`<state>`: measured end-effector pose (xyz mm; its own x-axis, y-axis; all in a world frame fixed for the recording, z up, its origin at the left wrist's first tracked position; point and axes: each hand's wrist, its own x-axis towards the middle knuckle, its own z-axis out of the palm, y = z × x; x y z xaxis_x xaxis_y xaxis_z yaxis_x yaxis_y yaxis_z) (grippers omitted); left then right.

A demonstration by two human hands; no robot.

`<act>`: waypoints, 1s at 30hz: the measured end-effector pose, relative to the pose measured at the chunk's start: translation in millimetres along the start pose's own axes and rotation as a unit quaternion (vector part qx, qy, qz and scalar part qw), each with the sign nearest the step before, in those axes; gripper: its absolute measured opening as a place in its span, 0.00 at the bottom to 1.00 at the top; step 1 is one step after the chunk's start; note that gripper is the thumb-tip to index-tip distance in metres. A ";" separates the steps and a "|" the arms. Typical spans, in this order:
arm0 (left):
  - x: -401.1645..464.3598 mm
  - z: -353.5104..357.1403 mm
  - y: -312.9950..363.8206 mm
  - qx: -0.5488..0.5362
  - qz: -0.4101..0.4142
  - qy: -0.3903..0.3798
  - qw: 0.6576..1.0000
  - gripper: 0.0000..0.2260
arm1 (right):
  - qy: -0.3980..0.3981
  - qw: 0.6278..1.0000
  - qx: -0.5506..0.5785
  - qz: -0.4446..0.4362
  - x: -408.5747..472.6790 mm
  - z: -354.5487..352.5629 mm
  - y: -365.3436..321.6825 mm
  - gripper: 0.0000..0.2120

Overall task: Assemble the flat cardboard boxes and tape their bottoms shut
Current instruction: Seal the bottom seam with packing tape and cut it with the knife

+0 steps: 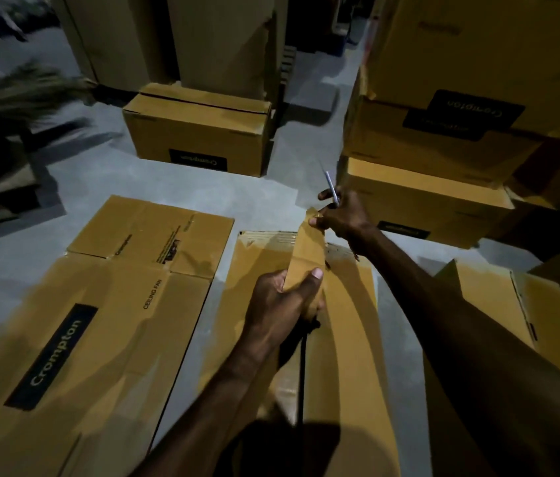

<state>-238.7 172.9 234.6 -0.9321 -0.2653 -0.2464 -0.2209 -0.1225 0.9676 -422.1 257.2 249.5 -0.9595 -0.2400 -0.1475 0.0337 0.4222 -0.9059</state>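
Head view: brown tape strip [306,249] stretched taut at centre frame, over the upturned box [347,304] running from 6 o'clock up to the middle. Left hand [282,301] closed around the near end of the strip, thumb pressed on top, probably gripping the roll, though hidden inside the fist. Right hand [338,215] at 1 o'clock of the left, fingers pinched on the far end, also clamped on a slim metal blade [330,185] pointing up to 12 o'clock, likely kept ready for cutting. Tension between both hands presumably meant for laying the strip flat along the bottom seam. Flattened box [99,304] at 9 o'clock, awaiting assembly. Finished boxes [443,160] stacked at 2 o'clock. Seam itself masked by hands and shadow; dark cord [302,373] under the left wrist unclear; blurred shape at 10 o'clock unreadable.
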 end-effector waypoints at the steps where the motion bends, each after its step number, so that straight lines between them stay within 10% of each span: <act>1: 4.4 0.1 -2.1 0.011 -0.007 0.004 1.000 0.09 | 0.003 1.000 -0.005 0.000 8.5 1.0 5.5 0.22; 30: 38.7 9.0 3.7 -0.068 -0.083 -0.067 0.992 0.09 | -0.124 0.990 -0.040 0.060 77.1 11.7 78.1 0.19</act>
<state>-278.2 170.8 229.1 -0.9184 -0.1016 -0.3824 -0.3417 -0.2837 0.8960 -490.1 261.5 162.7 -0.8517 -0.3864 -0.3539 0.1119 0.5257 -0.8433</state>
